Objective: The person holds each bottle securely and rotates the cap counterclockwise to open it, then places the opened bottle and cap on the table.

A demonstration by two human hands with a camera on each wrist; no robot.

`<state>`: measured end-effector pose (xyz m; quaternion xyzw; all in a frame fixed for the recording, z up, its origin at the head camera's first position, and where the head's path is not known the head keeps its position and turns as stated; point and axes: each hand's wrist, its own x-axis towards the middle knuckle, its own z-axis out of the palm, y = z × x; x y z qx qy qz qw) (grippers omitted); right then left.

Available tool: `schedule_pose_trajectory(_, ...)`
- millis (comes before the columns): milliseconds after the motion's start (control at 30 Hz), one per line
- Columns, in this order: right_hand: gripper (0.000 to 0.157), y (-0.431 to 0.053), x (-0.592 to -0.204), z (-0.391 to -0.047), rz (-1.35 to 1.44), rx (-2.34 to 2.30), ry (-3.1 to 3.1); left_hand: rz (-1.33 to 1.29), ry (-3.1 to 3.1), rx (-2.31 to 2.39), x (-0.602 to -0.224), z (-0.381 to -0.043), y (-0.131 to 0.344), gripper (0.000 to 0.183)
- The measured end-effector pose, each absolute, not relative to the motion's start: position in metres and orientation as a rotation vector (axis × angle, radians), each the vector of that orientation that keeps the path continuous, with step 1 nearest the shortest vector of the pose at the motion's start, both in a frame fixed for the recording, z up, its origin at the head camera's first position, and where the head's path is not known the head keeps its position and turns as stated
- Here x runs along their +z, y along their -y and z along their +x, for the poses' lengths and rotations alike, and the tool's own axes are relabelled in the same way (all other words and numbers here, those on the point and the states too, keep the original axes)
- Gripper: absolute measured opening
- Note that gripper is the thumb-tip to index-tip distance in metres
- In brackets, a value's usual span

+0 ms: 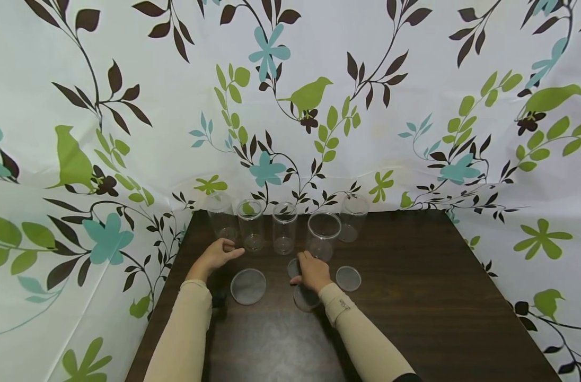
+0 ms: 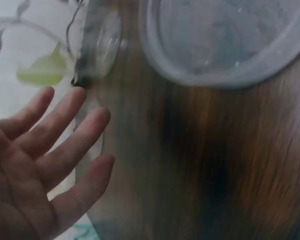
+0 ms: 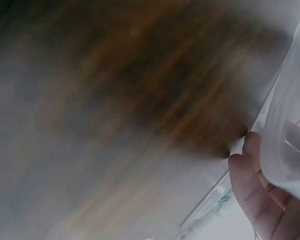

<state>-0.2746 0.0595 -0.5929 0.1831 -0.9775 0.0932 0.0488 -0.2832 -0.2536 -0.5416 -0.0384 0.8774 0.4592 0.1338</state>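
My left hand point(image 1: 216, 258) hovers at the left of the dark table, below a clear jar point(image 1: 221, 218), with its fingers spread and nothing held. In the left wrist view, a large round translucent lid point(image 2: 225, 35) lies apart from its fingertips. My right hand point(image 1: 314, 271) is low over the table before a wide clear jar point(image 1: 323, 233). A small lid point(image 1: 294, 267) lies by its fingertips and thumb, and another lid point(image 1: 306, 300) lies under its wrist. In the right wrist view, a translucent rim point(image 3: 275, 165) partly covers the fingers; whether they grip it is unclear.
A slim jar point(image 1: 250, 225), a second slim jar point(image 1: 284, 228) and one more jar point(image 1: 353, 217) stand along the table's back edge. A round lid point(image 1: 248, 287) lies at left centre, a smaller lid point(image 1: 349, 278) right of my right hand. Patterned cloth point(image 1: 367, 132) hangs behind.
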Motion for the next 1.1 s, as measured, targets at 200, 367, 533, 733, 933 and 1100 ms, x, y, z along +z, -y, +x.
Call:
schedule_pose_trajectory(200,0.074,-0.061,-0.59,-0.275,0.566,0.277,3.005,-0.372,-2.56,1.434,-0.534,-0.29,0.279,0.064)
schedule_pose_trajectory(367,0.073,-0.058,-0.58,-0.275,0.579,0.293,3.031,-0.553,-2.551,1.657,-0.529,-0.301,0.284,0.087)
schedule_pose_trajectory(533,0.075,-0.055,-0.578,-0.276,0.588,0.269,3.052,-0.493,-2.581,1.737,-0.526,-0.314,0.283,0.106)
schedule_pose_trajectory(733,0.076,-0.052,-0.581,-0.276,0.593,0.225,3.049,-0.436,-2.637,1.792,-0.519,-0.323,0.278,0.11)
schedule_pose_trajectory(933,0.075,-0.051,-0.576,-0.273,0.6,0.214,3.061,-0.481,-2.684,1.754,-0.52,-0.323,0.279,0.098)
schedule_pose_trajectory(1100,0.076,-0.057,-0.576,-0.275,0.541,0.199,3.106,-0.487,-2.68,1.861,-0.529,-0.318,0.274,0.101)
